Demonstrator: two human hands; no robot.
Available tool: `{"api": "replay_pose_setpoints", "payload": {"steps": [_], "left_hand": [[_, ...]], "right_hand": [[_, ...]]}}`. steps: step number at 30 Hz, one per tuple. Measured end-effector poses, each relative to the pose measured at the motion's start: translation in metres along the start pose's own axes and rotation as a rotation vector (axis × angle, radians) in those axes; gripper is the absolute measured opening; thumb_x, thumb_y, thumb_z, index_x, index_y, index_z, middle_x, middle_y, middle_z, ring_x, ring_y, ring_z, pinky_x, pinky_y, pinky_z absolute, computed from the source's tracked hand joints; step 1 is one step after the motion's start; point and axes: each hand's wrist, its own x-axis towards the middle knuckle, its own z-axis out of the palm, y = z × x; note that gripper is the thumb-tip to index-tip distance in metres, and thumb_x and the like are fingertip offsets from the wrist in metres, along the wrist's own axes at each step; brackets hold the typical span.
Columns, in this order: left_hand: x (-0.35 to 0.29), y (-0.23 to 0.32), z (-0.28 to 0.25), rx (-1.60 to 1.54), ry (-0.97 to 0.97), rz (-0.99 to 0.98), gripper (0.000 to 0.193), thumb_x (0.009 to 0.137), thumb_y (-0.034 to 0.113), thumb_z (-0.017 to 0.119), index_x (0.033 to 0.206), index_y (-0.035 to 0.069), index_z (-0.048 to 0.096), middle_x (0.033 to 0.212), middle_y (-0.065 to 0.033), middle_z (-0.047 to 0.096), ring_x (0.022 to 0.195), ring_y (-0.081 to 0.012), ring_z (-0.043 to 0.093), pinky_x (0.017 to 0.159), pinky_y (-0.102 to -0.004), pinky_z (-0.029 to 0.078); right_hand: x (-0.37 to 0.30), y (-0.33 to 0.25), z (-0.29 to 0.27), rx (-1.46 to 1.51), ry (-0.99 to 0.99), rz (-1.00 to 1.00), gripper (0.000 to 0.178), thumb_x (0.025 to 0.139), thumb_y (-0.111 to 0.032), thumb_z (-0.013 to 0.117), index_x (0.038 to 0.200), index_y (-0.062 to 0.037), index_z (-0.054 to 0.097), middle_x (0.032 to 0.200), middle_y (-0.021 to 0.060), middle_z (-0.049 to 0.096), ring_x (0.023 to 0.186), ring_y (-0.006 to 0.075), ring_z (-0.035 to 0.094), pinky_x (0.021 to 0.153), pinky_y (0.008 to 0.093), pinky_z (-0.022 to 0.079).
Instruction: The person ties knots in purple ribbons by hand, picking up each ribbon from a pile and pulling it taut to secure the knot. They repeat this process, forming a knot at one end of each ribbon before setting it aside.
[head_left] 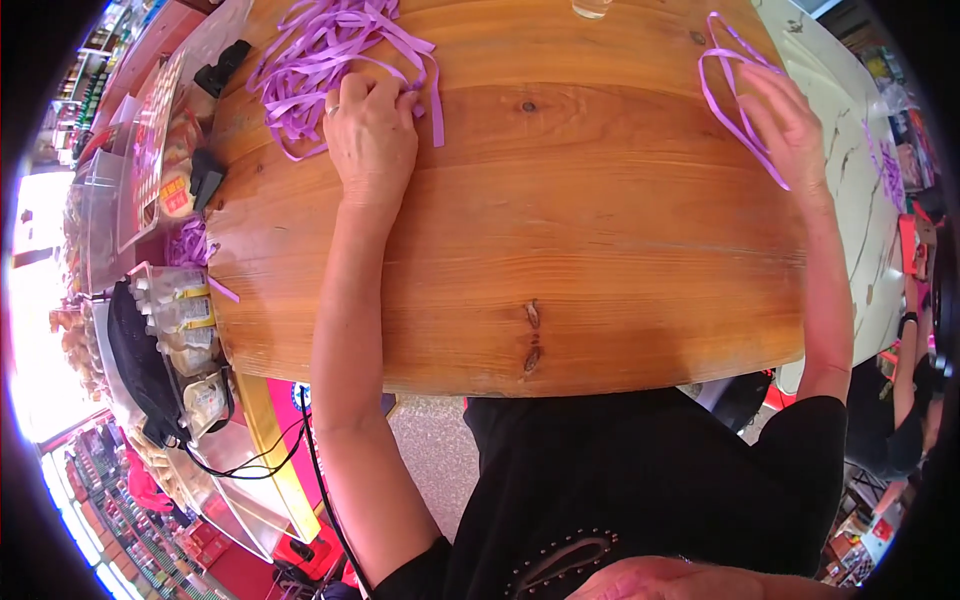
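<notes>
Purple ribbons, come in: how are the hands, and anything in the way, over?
Left hand on purple ribbon pile. Right hand at separate ribbon loop, grip unclear. See-through cup beyond, between hands.

ribbons [300,70]: purple | table [600,220]: brown, wood-grained | shirt [680,480]: black | side surface [852,150]: white, dark-veined

Ribbon pile [315,62] far left on table [590,220], another ribbon [738,129] far right

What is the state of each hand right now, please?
Left hand: fingers curled at the purple ribbon pile; grip cannot be told.
Right hand: looks open, fingers extended at a looped purple ribbon.
</notes>
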Motion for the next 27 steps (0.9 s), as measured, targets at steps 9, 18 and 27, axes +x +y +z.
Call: {"api": "replay_pose_setpoints", "payload": {"steps": [9, 18, 27], "left_hand": [[-0.008, 0.075, -0.094, -0.412, 0.117, 0.199, 0.013, 0.078, 0.001, 0.062, 0.091, 0.004, 0.063, 0.096, -0.0079, 0.058, 0.086, -0.0275, 0.055, 0.073, -0.0372, 0.044], [-0.044, 0.130, -0.127, -1.043, -0.303, -0.060, 0.017, 0.080, -0.005, 0.062, 0.095, -0.001, 0.057, 0.085, -0.0127, 0.056, 0.075, -0.0255, 0.058, 0.066, -0.0294, 0.048], [-0.065, 0.098, -0.089, -0.751, -0.147, -0.216, 0.006, 0.077, 0.000, 0.066, 0.080, 0.002, 0.061, 0.073, -0.0090, 0.054, 0.066, -0.0230, 0.056, 0.059, -0.0314, 0.045]], "right_hand": [[0.020, -0.118, 0.011, 0.191, -0.067, -0.375, 0.038, 0.079, -0.014, 0.069, 0.114, -0.0022, 0.061, 0.113, 0.0087, 0.062, 0.105, 0.0266, 0.057, 0.089, 0.0358, 0.046], [-0.013, -0.140, -0.014, 1.285, -0.717, 0.178, 0.042, 0.082, -0.012, 0.068, 0.119, 0.0029, 0.056, 0.098, 0.0061, 0.065, 0.084, 0.0134, 0.062, 0.073, 0.0261, 0.049], [-0.049, -0.086, -0.023, 0.678, -0.228, 0.195, 0.018, 0.084, 0.004, 0.059, 0.101, -0.0003, 0.066, 0.087, 0.0032, 0.062, 0.081, 0.0116, 0.057, 0.071, 0.0205, 0.043]]}}
